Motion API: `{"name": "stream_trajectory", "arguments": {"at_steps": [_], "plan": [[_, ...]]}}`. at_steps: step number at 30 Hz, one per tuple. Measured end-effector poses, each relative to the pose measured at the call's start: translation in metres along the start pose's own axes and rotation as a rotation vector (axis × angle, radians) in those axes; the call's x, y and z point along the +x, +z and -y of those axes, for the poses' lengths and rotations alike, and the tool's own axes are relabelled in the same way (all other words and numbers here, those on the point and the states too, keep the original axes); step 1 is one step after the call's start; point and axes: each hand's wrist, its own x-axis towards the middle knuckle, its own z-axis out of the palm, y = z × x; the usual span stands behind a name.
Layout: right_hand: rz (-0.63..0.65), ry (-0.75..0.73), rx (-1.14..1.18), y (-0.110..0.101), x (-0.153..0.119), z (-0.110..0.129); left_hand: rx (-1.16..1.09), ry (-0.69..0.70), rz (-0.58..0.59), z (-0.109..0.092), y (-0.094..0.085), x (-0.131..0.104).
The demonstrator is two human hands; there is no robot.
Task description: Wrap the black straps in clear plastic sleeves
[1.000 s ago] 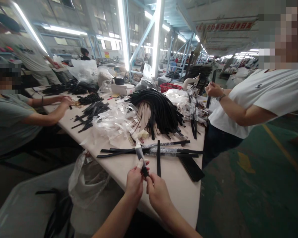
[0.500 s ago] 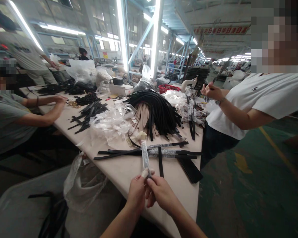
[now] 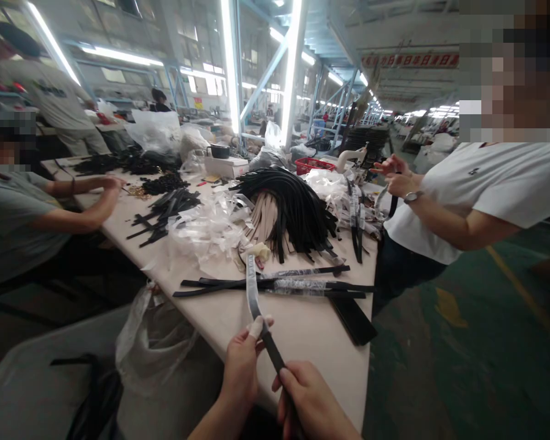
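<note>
Down at the table's (image 3: 311, 330) near edge, the left hand (image 3: 241, 366) pinched a thin black strap's (image 3: 272, 349) clear plastic sleeve (image 3: 251, 286) while the right hand (image 3: 309, 400) gripped its bare end; it looked light, limp and slippery, probably best held there.

I'm looking down a long pale tabletop (image 3: 302, 330) that is running away from me, and plenty is lying on it. Closest in, a few black straps (image 3: 238, 283) are stretching flat across it, some in clear wrap, with a dark flat piece (image 3: 354, 319) hanging over the right edge. Behind them a big fanned heap of black and tan straps (image 3: 293, 208) is sitting mid-table, with crumpled clear plastic sleeves (image 3: 206, 229) piling up just beside it on the left. Farther back I'm seeing loose black pieces (image 3: 165, 208), a white box (image 3: 224, 165) and a red basket (image 3: 312, 164).
</note>
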Motion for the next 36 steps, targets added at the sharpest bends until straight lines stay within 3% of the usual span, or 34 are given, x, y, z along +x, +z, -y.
{"name": "stream_trajectory", "arguments": {"at_steps": [5, 10, 13, 16, 21, 25, 27, 30, 33, 36], "plan": [[-0.124, -0.121, -0.031, -0.004, 0.005, -0.015, 0.108, -0.200, 0.131, 0.016, -0.001, -0.006], [-0.015, 0.037, 0.022, -0.006, 0.006, -0.029, 0.001, -0.039, -0.020, 0.009, -0.001, 0.010], [-0.137, -0.058, -0.021, -0.007, 0.013, -0.032, 0.077, -0.169, 0.108, 0.023, -0.003, 0.006], [-0.126, -0.112, -0.003, -0.011, 0.017, -0.034, 0.133, -0.277, 0.221, 0.032, -0.003, 0.004], [-0.096, -0.033, 0.041, -0.012, 0.019, -0.042, -0.013, -0.284, 0.150, 0.021, 0.010, 0.020], [-0.238, -0.118, -0.052, -0.009, 0.029, -0.041, 0.128, -0.227, 0.117, 0.045, 0.011, 0.010], [-0.276, -0.129, -0.071, -0.008, 0.031, -0.043, 0.177, -0.264, 0.138, 0.051, 0.009, 0.009], [-0.201, -0.068, -0.023, -0.006, 0.030, -0.048, 0.077, -0.313, 0.117, 0.034, 0.013, 0.025], [-0.169, -0.028, 0.030, -0.004, 0.030, -0.047, 0.029, -0.243, 0.072, 0.016, 0.021, 0.043], [-0.208, -0.097, 0.016, -0.006, 0.035, -0.039, 0.106, -0.196, 0.083, 0.026, 0.021, 0.037]]}}
